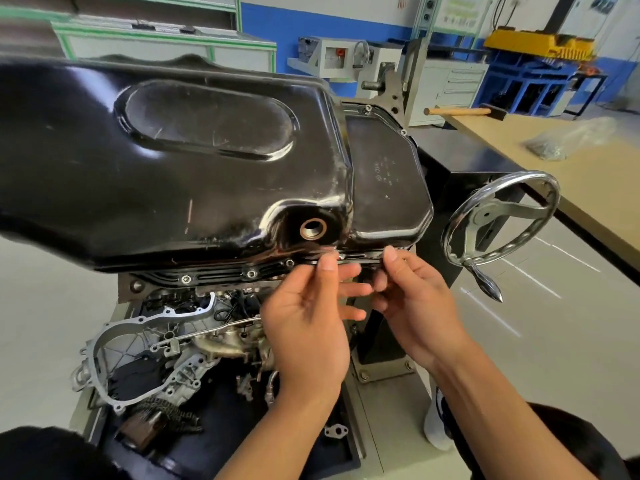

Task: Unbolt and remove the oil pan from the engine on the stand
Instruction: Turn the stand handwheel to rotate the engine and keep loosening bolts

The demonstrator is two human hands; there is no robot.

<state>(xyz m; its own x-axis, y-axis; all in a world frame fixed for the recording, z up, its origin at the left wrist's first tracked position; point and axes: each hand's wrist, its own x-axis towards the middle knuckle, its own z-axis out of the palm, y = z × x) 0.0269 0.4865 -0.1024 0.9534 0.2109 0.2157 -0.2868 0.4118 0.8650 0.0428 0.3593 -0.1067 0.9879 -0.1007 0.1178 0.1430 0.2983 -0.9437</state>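
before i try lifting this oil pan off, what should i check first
1. Near flange bolts: three heads sit in the flange of the oil pan. Not ok.
2. Far-edge bolts: two heads seated. Not ok.
3. Drain hole: open, no plug in it. Ok.
4. Grip: left hand and right hand both pinch a thin dark bar at the flange. Ok.
5. Bar engaged on a bolt: fingers hide the contact. Cannot tell.
6. Handwheel: apart from the right hand. Ok.
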